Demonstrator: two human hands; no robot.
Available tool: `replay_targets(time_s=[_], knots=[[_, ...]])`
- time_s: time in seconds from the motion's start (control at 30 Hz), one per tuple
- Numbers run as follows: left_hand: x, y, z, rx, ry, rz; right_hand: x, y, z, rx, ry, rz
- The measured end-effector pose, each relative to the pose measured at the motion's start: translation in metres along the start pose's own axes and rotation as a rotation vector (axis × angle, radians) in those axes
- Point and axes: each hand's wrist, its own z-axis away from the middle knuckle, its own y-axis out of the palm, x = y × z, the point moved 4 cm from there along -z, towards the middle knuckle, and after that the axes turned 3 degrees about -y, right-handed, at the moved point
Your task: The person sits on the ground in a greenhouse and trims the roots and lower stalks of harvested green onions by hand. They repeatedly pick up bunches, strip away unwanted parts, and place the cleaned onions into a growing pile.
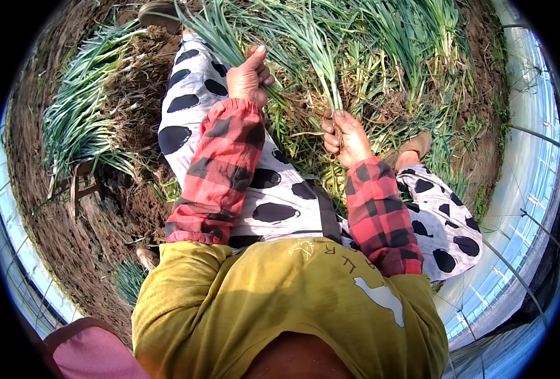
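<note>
My left hand [249, 76] is closed around a bunch of long green leafy plants [218, 35], probably scallions or leeks, whose leaves fan out towards the top. In my right hand [348, 137] are the pale lower stems and roots of a second, slimmer bunch [326, 71], its green leaves pointing away from me. The two bunches are apart. Below and between the hands lies a litter of yellowed leaves and trimmings [303, 137]. Both forearms wear red and black checked sleeves.
A long row of laid-out plants [83, 104] with brown roots lies at left, beside a small wooden stool [78, 184]. More green plants [403, 38] are heaped at the top right. Clear plastic sheeting [531, 142] curves along the right. Another person's shoe [159, 14] shows at the top.
</note>
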Motion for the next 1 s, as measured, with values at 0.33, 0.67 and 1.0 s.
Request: replay_targets(time_s=[0.33, 0.67, 1.0], knots=[[0.071, 0.004, 0.047, 0.219, -0.508, -0.114, -0.022, 0.012, 0.004, -0.01, -0.15, 0.395], [0.053, 0.009, 0.048, 0.28, -0.225, -0.261, -0.079, -0.09, 0.0, -0.078, -0.231, 1.383], [0.061, 0.008, 0.047, 0.249, -0.125, -0.494, 0.12, 0.034, -0.042, -0.217, -0.625, 0.482]])
